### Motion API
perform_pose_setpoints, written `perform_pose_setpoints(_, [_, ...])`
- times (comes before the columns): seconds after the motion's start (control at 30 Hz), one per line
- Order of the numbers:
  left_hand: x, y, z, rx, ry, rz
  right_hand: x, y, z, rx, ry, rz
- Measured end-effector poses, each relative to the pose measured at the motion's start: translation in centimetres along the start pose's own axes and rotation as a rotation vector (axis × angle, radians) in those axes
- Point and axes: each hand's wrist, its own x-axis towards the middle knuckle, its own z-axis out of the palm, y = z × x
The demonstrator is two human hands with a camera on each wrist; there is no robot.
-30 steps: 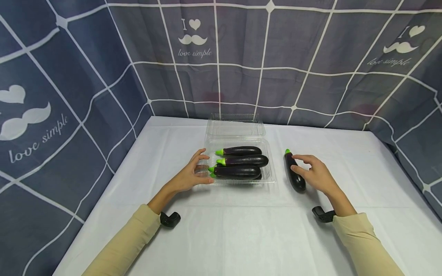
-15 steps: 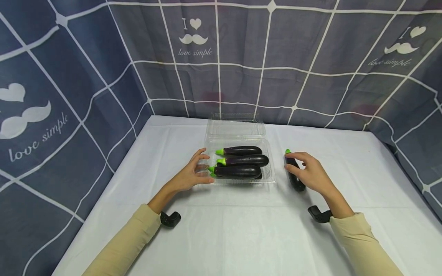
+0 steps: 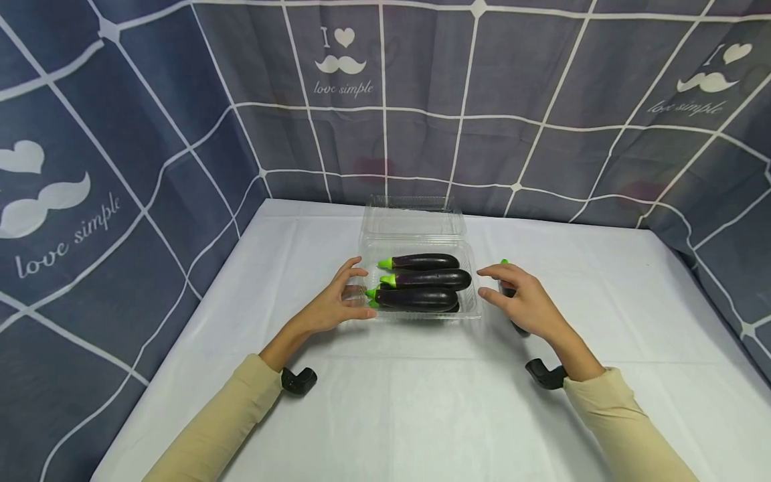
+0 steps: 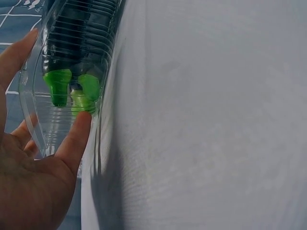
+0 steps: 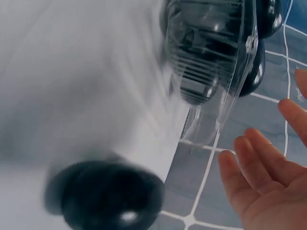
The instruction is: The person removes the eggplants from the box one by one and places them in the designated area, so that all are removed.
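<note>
In the head view a clear plastic clamshell box (image 3: 473, 294) lies with several dark eggplants (image 3: 415, 299) in it, green stems to the left. My left hand (image 3: 328, 304) holds the box's left end; in the left wrist view the thumb (image 4: 76, 139) lies along one wall and other fingers show on the opposite side. My right hand (image 3: 530, 304) hovers by the box's right rim, fingers loosely spread and nothing in its grasp. Below and behind it, a single eggplant (image 3: 521, 329) lies on the table, partly hidden by the hand.
The box's clear lid (image 3: 412, 223) is folded back behind it. A white cloth (image 3: 409, 402) covers the table. Dark grid-patterned curtains (image 3: 421, 73) stand at the back and both sides. Each wrist carries a black camera mount (image 3: 545, 373).
My right hand has moved left from the single eggplant, passing over it to the box's right rim. That eggplant stayed on the table. My left hand has kept its place at the box.
</note>
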Motion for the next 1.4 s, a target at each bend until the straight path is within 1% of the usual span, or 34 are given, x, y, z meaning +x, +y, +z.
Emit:
perform_pose_setpoints(0.2, [0.0, 0.0, -0.1, -0.004, 0.001, -0.001, 1.0, -0.8, 0.8, 0.016, -0.004, -0.048])
perform_pose_setpoints(0.43, [0.0, 0.0, -0.1, -0.008, 0.0, 0.014, 2.2, -2.0, 1.7, 0.026, -0.01, -0.086])
perform_pose_setpoints(0.57, [0.1, -0.1, 0.0, -0.013, -0.001, 0.021, 2.7, -2.6, 2.1, 0.026, -0.031, -0.085])
perform_pose_setpoints(0.97, [-0.1, 0.1, 0.0, -0.004, 0.001, 0.011, 3.6, -3.4, 3.7, 0.101, -0.07, -0.096])
perform_pose_setpoints(1.23, [-0.1, 0.2, 0.1, 0.002, 0.0, 0.006, 4.6, -3.7, 4.2, 0.097, -0.116, -0.067])
perform_pose_setpoints(1.4, [0.0, 0.2, 0.1, -0.002, -0.003, 0.008, 5.2, -3.3, 4.6, 0.082, -0.147, -0.036])
